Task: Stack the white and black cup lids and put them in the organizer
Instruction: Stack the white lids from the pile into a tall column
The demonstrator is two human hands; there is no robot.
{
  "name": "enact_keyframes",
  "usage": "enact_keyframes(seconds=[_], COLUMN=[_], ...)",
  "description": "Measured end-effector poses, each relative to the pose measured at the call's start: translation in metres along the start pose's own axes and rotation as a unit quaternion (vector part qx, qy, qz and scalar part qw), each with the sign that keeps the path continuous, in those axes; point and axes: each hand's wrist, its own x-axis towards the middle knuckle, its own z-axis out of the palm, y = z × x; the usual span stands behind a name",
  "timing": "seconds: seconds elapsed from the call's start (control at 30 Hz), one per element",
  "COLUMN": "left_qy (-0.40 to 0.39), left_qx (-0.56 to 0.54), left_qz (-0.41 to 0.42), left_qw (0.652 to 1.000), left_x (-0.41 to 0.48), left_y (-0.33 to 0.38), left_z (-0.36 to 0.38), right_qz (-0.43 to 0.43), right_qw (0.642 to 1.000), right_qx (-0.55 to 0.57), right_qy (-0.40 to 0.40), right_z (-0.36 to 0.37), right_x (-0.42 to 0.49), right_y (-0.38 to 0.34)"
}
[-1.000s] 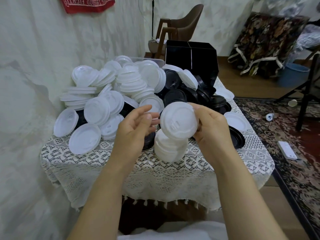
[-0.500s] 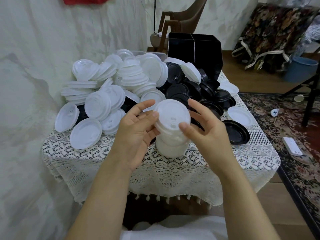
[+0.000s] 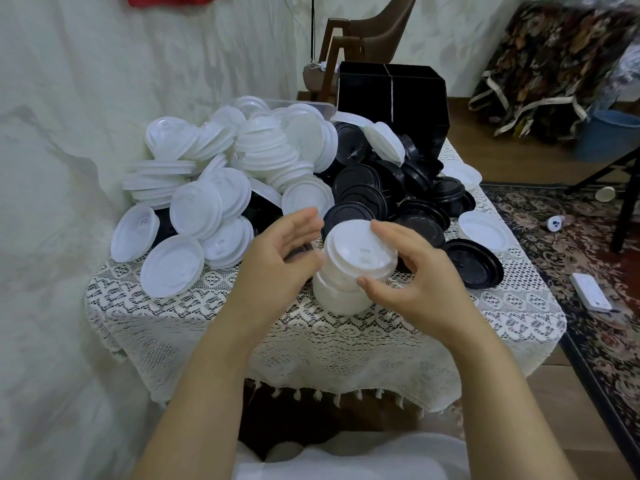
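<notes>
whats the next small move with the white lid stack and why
Probably press the top white lid down flat onto the white stack. The right hand pinches that lid between thumb and fingers, and it looks tilted rather than seated. The left hand is open beside the stack, well placed to steady it.

Pale wall (image 3: 86,98), brown chair (image 3: 374,32) behind, patterned rug (image 3: 554,230) on wooden floor (image 3: 502,161)

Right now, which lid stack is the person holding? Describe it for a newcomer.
On the lace-covered table, look in front of the lid heap. The stack of white lids stands there between the left hand and right hand. Only it stands apart from the heap, its top gripped by the right hand.
</notes>
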Motion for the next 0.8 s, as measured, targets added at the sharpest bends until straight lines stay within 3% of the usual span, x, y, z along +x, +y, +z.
enact_keyframes(seconds=[0.17, 0.8], left_qy=[-0.085, -0.096], left_qx=[0.083, 0.206], left_qz=[-0.029, -0.003], left_qw=[0.992, 0.974], left_x=[-0.002, 0.004], left_y=[-0.005, -0.017], left_z=[0.003, 0.001], right_qz=[0.008, 0.045], right_qw=[0.999, 0.997], right_qx=[-0.023, -0.002], right_qy=[-0.046, -0.067], right_z=[0.004, 0.016], right_x=[0.001, 0.001], right_y=[0.003, 0.016])
